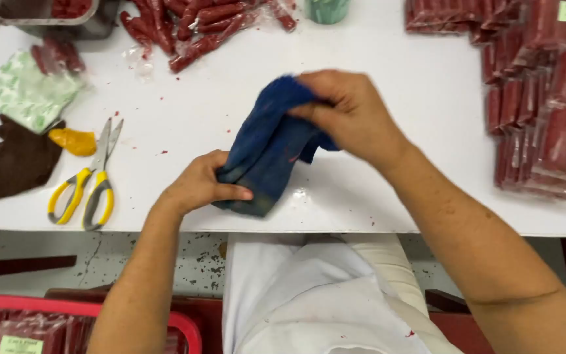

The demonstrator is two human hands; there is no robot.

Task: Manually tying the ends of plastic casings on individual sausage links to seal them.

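Nearest the viewer, below the table edge, a red crate [188, 326] holding labelled packs sits at the lower left beside the person's white apron [309, 295]. On the white table [427, 164], close to its front edge, the left hand [198, 185] pinches the lower end of a dark blue cloth [266, 147], thumb on top and fingers curled under the folded edge. The cloth is thick and towel-like, crumpled into a long bundle that runs up and to the right, with darker, damp-looking patches near its lower end and a small reddish mark at its middle. The right hand [348, 111] is closed over the cloth's upper end, gripping it in a fist just above the table. To the left lie yellow-handled scissors [90, 177], blades shut, next to a yellow scrap [73, 141], a brown cloth [14, 164] and a green-and-white packet [24, 95]. Farther back lie loose red sausages in clear wrap [191, 29], and stacked vacuum packs of red sausages [545, 105] fill the right side.
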